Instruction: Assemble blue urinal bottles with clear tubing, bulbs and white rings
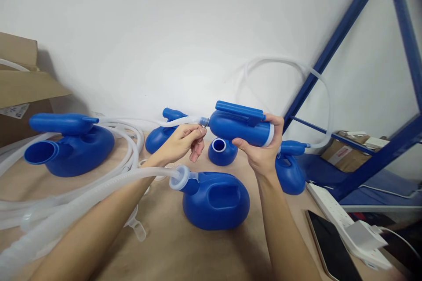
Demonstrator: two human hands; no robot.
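My right hand grips a blue plastic urinal bottle from its wide end, holding it sideways above the table. A handle runs along its top, and a pale ring edges the wide end. From its narrow neck a translucent hose runs left. At that joint my left hand pinches a thin dark hose clamp between thumb and finger. Below both hands stands a blue jug with a white cap and a thick hose. Behind it, a smaller blue jug shows an open mouth.
More blue jugs stand at the left, behind my left hand and at the right. Coiled hoses cover the left side. A phone, a power strip and a blue metal frame lie rightward; a carton stands left.
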